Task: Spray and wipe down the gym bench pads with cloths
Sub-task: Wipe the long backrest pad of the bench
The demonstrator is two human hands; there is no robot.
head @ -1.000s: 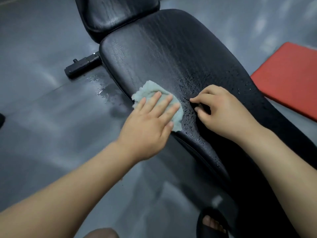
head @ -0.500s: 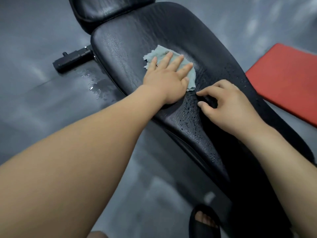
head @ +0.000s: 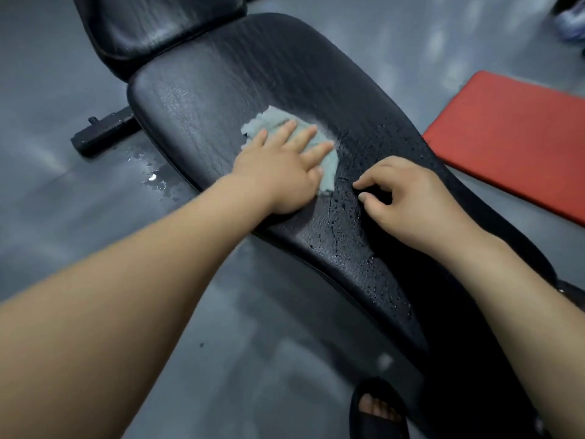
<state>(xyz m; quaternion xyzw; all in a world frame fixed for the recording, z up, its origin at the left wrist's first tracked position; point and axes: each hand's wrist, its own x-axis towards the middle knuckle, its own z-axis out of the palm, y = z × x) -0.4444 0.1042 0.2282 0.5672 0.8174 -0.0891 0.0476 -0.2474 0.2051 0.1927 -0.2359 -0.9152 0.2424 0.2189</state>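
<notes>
Pale blue-green cloth, crumpled, is pressed flat under the left grip, its edges poking out ahead and to the right. The long black pad beneath is beaded wet right of the grip. A second black pad sits beyond.

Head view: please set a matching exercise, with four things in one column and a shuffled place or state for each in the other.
Things:
1. cloth
2. mat
3. right hand
4. puddle

Places or states:
A. red, on the floor right of the bench pad
B. fingers curled, resting on the wet pad
C. on the floor left of the pad
D. pale green, pressed flat under the left hand

Pairs: 1-D, 2-A, 3-B, 4-C.
</notes>
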